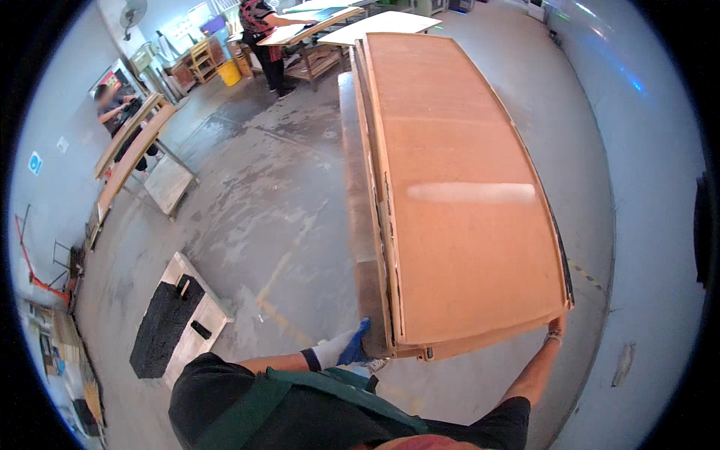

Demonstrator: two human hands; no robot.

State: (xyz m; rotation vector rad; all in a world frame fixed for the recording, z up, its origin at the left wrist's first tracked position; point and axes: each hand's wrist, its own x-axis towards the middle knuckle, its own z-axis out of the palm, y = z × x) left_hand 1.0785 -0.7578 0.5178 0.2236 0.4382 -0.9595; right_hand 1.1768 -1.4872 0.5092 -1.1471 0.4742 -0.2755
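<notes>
A long stack of orange-brown wooden panels [465,247] stretches away from me, its top panel flat with a thin raised rim and a pale streak of glare. Along the left side of the stack, a dark brown board [363,240] shows lower down. My left hand [355,345], in a blue and white glove, is closed at the near left corner of the stack. At the near right corner my right hand [556,328] grips the edge from the side, with its fingertips hidden by the panels.
A low board with black matting [166,322] lies left on the wet-patched floor. Further off, one person stands at long narrow boards [135,150] on a stand, another at a worktable [311,26]. A yellow bucket [229,73] stands behind. A pale wall [652,187] runs close on the right.
</notes>
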